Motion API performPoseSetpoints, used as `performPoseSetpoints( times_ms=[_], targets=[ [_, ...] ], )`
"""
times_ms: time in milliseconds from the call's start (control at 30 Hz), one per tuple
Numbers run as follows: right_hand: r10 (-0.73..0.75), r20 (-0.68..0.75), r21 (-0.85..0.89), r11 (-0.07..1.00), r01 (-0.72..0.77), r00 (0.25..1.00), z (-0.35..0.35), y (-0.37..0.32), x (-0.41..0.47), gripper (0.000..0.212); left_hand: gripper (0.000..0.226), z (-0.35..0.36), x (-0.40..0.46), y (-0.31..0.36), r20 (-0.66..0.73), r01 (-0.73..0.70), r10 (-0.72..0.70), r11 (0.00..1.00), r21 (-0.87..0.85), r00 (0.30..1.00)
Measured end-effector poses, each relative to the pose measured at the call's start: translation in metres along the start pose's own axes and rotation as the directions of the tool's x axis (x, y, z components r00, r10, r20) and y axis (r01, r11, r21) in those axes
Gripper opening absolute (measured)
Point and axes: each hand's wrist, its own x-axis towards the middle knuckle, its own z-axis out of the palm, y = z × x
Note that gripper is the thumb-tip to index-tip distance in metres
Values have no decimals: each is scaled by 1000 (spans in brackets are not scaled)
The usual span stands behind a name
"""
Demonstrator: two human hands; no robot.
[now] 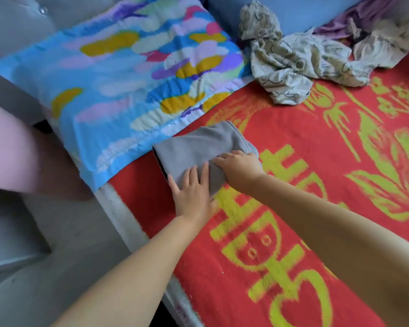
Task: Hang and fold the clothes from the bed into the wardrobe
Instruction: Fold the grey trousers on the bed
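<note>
Folded grey fleece garment (198, 149) lying on red and yellow bedspread (293, 138), left hand (193, 192) pressing flat with fingers spread, right hand (240, 167) gripping its near right edge, fingers curling.

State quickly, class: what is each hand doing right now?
Left hand: open, fingers flat, pressing the folded grey garment.
Right hand: fingers curled round the garment's edge, gripping it.

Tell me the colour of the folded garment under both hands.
Plain grey: the folded garment, shown in the head view.
</note>
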Motion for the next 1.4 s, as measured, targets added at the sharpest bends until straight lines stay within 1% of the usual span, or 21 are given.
performPoseSetpoints(
  times_ms=[33,67,133,200,300,433,567,633,767,800,900,967,1033,1133,1233,1333,1400],
  targets=[
    [-13,19,-2,1000,13,1000,-22,-13,-5,34,89,-16,-8,-11,-39,29,-30,999,-24,999],
    [-33,58,-39,999,36,998,-39,-26,-9,32,78,-30,-13,-24,-53,42,-44,998,-41,998],
    [-50,138,-94,994,63,989,-61,-46,-19,31,58,-51,-19,-46,-5,31,-31,997,-71,999],
    [-89,161,-119,987,109,983,-86,-73,-38,39,47,-82,-41,-68,14,15,-14,997,-73,1000],
    [-152,162,-50,986,161,975,-109,-106,-51,34,38,-113,-79,-91,-1,25,-25,999,-36,1000],
    [-322,156,-67,940,335,934,-135,-187,-67,33,41,-139,-155,-147,-15,153,-153,988,-3,988],
    [-468,162,-77,872,484,869,-154,-277,-79,30,37,-158,-234,-208,-38,295,-294,956,5,955],
    [-516,157,-97,840,534,842,-159,-319,-85,31,36,-163,-270,-234,-58,327,-325,945,23,944],
    [-624,156,-133,755,642,766,-164,-437,-104,37,34,-162,-361,-312,-102,437,-432,899,32,896],
    [-650,169,-132,730,671,741,-160,-476,-109,37,33,-156,-390,-337,-92,470,-467,882,19,880],
    [-694,208,-138,677,723,689,-146,-569,-130,37,35,-133,-461,-396,-64,534,-533,845,5,844],
    [-714,275,-139,633,762,643,-127,-644,-148,35,36,-111,-522,-442,-39,587,-587,810,-17,809],
    [-728,341,-109,597,795,594,-114,-695,-166,31,37,-97,-567,-471,-12,600,-600,800,-16,800],
    [-763,391,-73,531,844,514,-96,-773,-182,28,35,-76,-631,-524,14,619,-618,785,-23,786],
    [-759,445,-35,517,855,476,-87,-821,-185,24,34,-64,-660,-559,32,619,-618,785,-25,785],
    [-745,471,-35,520,853,473,-66,-859,-170,16,36,-44,-668,-593,55,619,-618,785,-20,785],
    [-747,471,-66,501,863,469,-51,-879,-156,22,41,-28,-665,-617,80,619,-615,785,-27,784]
  ],
)
